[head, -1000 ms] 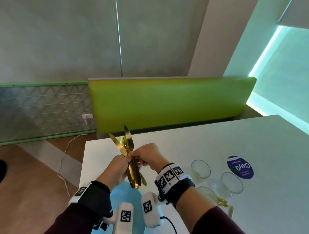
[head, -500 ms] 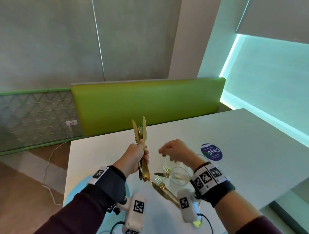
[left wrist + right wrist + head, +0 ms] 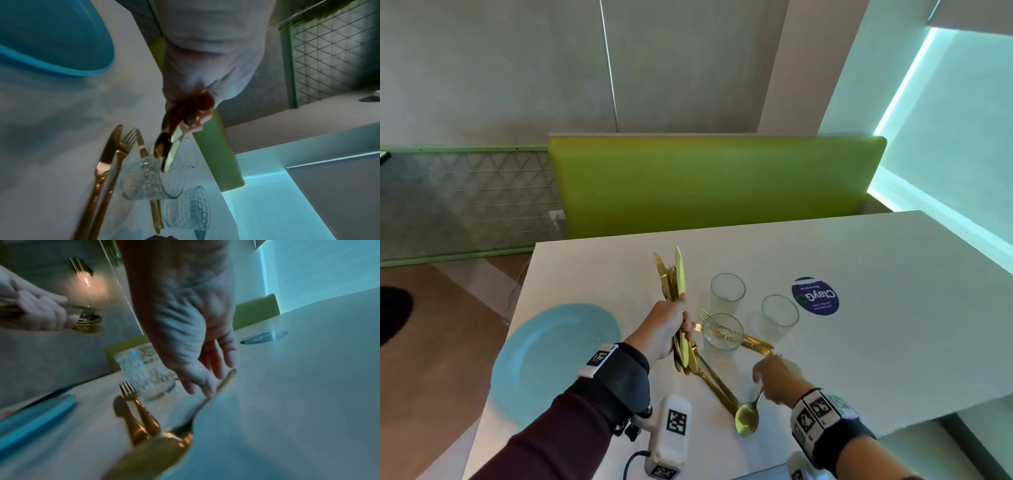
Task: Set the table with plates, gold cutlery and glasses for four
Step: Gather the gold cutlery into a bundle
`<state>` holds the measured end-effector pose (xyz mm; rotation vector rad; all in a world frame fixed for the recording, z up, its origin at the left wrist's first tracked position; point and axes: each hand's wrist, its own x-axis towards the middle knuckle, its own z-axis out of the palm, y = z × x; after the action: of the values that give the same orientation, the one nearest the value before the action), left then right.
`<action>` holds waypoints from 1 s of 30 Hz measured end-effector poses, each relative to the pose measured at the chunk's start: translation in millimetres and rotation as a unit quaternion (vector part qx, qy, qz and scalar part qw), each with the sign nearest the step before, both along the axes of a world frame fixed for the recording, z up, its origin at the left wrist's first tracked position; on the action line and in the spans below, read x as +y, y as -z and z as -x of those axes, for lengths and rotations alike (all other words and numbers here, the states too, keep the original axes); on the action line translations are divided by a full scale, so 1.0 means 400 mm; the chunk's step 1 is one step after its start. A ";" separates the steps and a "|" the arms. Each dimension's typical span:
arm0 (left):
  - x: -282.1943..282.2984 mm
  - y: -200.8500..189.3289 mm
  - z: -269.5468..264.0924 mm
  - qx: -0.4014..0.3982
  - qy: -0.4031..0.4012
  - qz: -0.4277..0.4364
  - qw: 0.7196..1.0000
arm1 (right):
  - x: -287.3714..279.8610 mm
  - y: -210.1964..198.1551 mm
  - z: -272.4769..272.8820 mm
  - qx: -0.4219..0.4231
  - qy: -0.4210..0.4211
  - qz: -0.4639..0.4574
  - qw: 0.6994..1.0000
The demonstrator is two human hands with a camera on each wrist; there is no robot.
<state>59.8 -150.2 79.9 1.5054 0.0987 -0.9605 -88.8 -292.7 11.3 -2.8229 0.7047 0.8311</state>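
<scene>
Since the earlier frame, the right hand has dropped from above the glasses to the worktop, its fingers loosely extended onto the handle of a gold spoon lying beside a gold knife and fork. Its left partner, the left hand, is clenched around an upright bundle of gold cutlery, next to a blue plate and three glasses. Judging from how close things sit, the bundle's lower ends could knock the nearest glass over, or loose pieces might slip from the one-handed grip.
</scene>
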 end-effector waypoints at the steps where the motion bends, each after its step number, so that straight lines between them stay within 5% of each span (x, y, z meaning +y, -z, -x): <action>1: 0.004 0.013 0.012 0.004 -0.002 -0.001 1.000 | -0.006 0.019 0.007 -0.004 -0.013 0.005 1.000; 7: 0.044 0.087 0.060 0.011 -0.037 -0.016 0.999 | -0.031 0.060 0.040 -0.028 -0.045 -0.016 0.998; 13: 0.071 0.104 0.080 0.023 -0.101 -0.007 0.995 | -0.028 -0.007 0.040 -0.105 0.024 -0.197 0.974; 18: 0.079 0.099 0.104 0.016 -0.079 -0.010 0.997 | 0.063 -0.089 -0.048 -0.248 0.192 -0.399 0.862; 22: 0.081 0.095 0.122 0.018 -0.034 0.000 0.999 | 0.140 -0.112 -0.147 -0.250 0.313 -0.486 0.777; 27: 0.099 0.106 0.119 0.096 -0.071 0.103 0.988 | 0.193 -0.091 -0.207 -0.207 0.321 -0.445 0.810; 30: 0.112 0.120 0.116 0.098 -0.102 0.071 0.987 | 0.218 -0.057 -0.207 -0.225 0.305 -0.443 0.813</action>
<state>13.4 -105.3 31.8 1.2423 0.3139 -0.9284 -5.9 -205.6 34.3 -1.6771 0.7873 0.2293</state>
